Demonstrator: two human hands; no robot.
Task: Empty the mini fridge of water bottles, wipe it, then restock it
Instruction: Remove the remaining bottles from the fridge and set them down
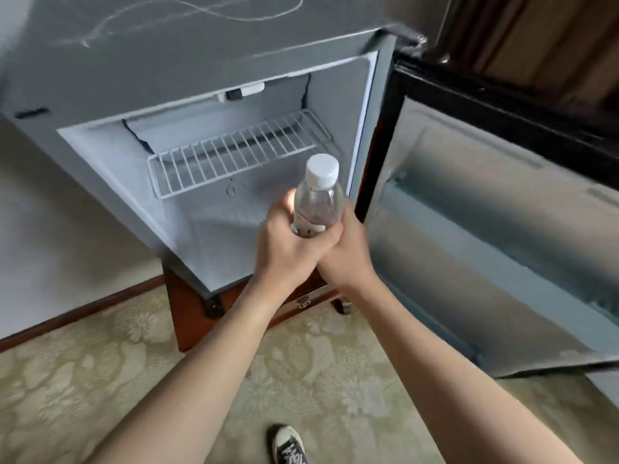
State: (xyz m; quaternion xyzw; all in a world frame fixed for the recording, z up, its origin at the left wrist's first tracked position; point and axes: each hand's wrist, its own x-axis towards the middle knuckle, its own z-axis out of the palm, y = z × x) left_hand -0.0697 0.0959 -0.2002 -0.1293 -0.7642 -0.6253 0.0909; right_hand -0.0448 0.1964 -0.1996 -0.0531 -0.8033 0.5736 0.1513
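Clear water bottle (317, 202) upright, white cap up, clasped by left hand (288, 249) and right hand (345, 251).

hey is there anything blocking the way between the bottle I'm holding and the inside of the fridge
Nothing visible blocks it. The water bottle is held upright in both the left hand and right hand, right in front of the open fridge. The door is swung aside, and the wire shelf sits higher up.

Hotel-style room: mini fridge (207, 95) on wooden stand (201, 316), patterned carpet (83, 380), dark curtain (552, 45).
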